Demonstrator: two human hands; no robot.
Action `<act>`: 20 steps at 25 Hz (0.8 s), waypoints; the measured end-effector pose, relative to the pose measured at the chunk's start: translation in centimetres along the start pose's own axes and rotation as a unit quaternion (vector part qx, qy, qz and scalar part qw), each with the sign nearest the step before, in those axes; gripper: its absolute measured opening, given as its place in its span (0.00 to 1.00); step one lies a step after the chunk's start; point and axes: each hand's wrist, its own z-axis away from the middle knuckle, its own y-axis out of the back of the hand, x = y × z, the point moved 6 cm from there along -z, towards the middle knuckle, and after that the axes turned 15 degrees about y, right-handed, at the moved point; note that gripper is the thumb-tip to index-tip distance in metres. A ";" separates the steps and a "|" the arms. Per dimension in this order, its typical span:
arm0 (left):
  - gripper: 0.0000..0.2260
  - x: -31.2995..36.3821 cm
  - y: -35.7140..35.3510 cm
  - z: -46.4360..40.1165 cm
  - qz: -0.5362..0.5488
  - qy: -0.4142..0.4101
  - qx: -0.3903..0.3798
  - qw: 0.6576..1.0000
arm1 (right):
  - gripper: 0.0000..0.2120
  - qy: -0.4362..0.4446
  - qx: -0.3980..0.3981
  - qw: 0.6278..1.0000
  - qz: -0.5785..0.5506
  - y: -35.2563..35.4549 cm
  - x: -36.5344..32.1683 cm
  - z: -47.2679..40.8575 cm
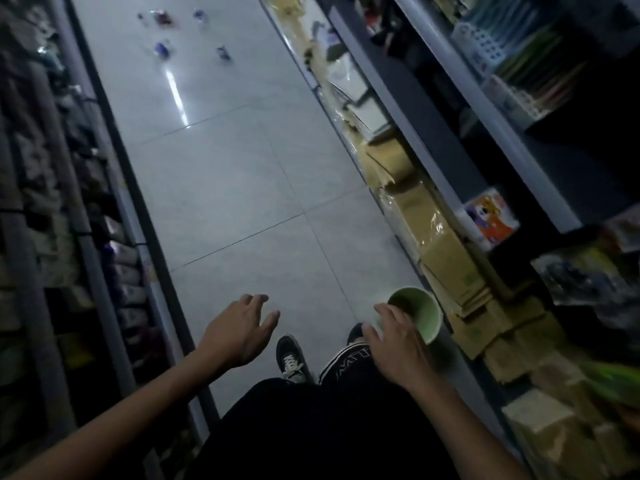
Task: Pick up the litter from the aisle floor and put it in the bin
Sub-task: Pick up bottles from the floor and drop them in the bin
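Note:
Several small pieces of litter lie far down the grey tiled aisle: a blue one [161, 49], another blue one [223, 52], a reddish one [162, 18] and a pale one [200, 14]. A light green bin [420, 315] stands on the floor at the lower right, against the right-hand shelf. My right hand [398, 344] rests over the bin's near rim with fingers spread; whether it grips the rim is unclear. My left hand [239, 329] hovers open above the floor, left of my shoes, holding nothing.
Shelving runs along both sides of the aisle. Brown envelope stacks [446, 261] line the low right shelf [415, 133]; dark packed goods fill the left shelf [52, 202]. My black shoe [290, 358] and dark trousers [329, 427] are at the bottom. Bare tiles stretch between me and the litter.

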 end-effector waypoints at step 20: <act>0.26 -2.7 7.2 -9.5 0.192 0.211 0.031 0.958 | 0.29 0.229 -0.112 0.961 0.108 9.4 -12.3 -29.2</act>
